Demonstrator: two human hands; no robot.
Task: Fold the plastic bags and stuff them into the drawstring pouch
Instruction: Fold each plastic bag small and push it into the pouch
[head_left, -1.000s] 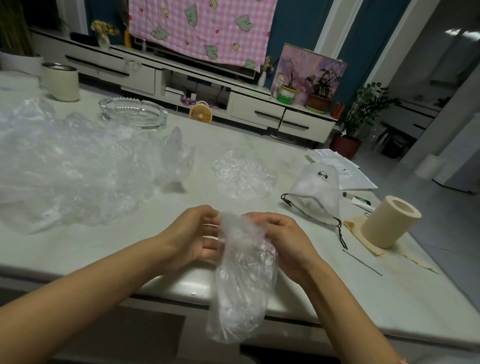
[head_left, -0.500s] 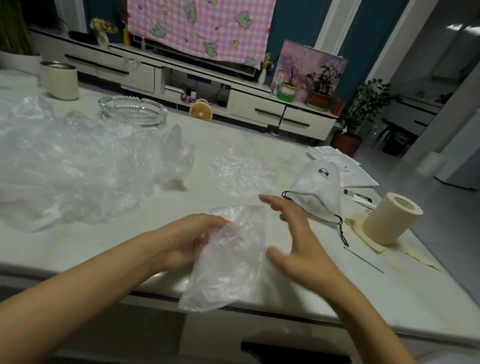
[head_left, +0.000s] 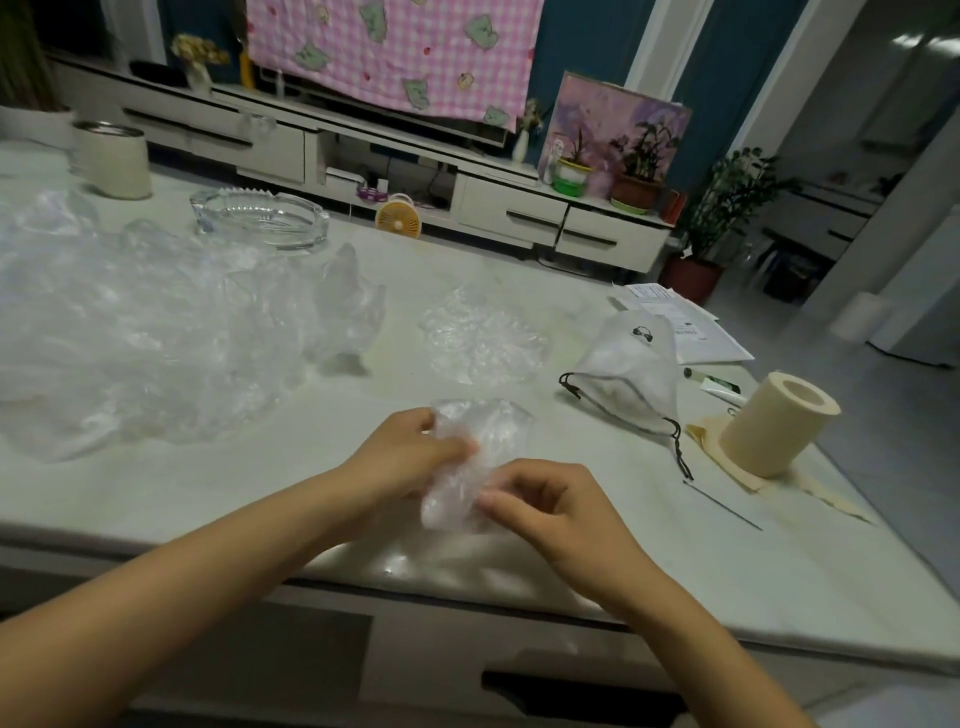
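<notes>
**Surface and room.** The surface (head_left: 156, 499) is a pale, glossy, stone-look top, with its front edge nearest the camera. The room is dim, with a dark blue wall. A pink checked cloth (head_left: 395, 47) hangs above a long low cabinet (head_left: 519, 213) behind the surface.

**Left.**
- A cream canister (head_left: 111, 161) stands upright at the far corner.
- A loose heap of clear bags (head_left: 130, 332) covers the left part of the surface.
- A glass ashtray (head_left: 260, 218) sits just behind the heap.
- A small yellow fan (head_left: 398, 224) stands past the far edge, by the cabinet.

**Centre.**
- One flattened bag (head_left: 483, 338) lies alone, apart from the heap.
- Nearer the front edge is the plastic bag (head_left: 480, 436), gathered into a narrow crumpled strip.
- Its long axis runs far to near, with the near end leaning slightly left.
- I cannot tell which end is the mouth, or whether the bag rests on the surface or hangs just above it.
- Left hand (head_left: 410, 452): the fingers are curled round the strip's left side about mid-length, gripping it.
- Right hand (head_left: 550, 504): thumb and forefinger pinch the right edge of the near end, and the other fingers are curled in.

**Right.**
- The white drawstring pouch (head_left: 628, 374) lies flat with a dark cord along its near edge, clear of both hands.
- Papers (head_left: 691, 332) lie just behind the pouch.
- A cream roll (head_left: 774, 421) stands upright near the right edge.
- Potted plants (head_left: 639, 171) stand on the cabinet's right end.
</notes>
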